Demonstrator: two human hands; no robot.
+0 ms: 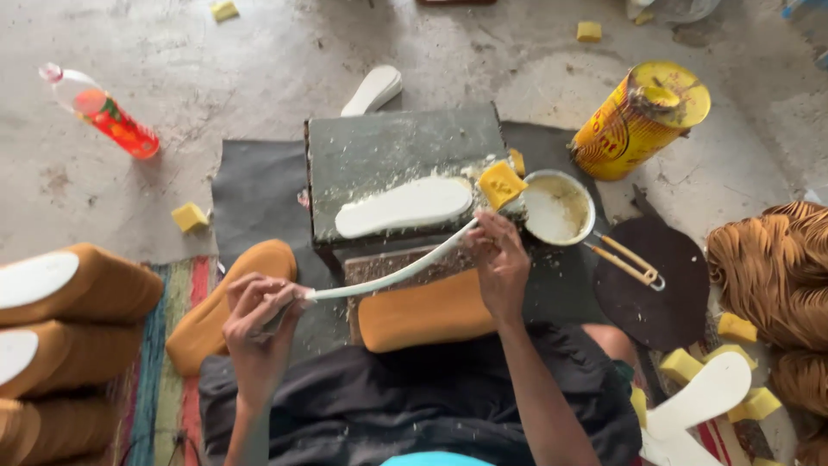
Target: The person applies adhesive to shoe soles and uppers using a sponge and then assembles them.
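Insoles everywhere: one white flat insole point(404, 205) lies on the grey, glue-crusted block surface point(379, 147), one more seen edge-on as a thin white curved sole point(388, 274) spans between both hands. Left hand point(259, 318) pinches its near end, fingers curled closed. Right hand point(498, 263) grips the far end, also holding a yellow sponge cube point(500, 183) over the block's corner. One round white glue bowl point(558, 207), one yellow tin can point(638, 116), one red plastic bottle point(108, 112) on the concrete floor.

Counted: one yellow tin point(640, 120), one plastic bottle point(102, 110), one glue bowl point(557, 207). One white sole point(403, 206) lies on the block point(379, 151). Two hands: left hand point(259, 319), right hand point(500, 263).
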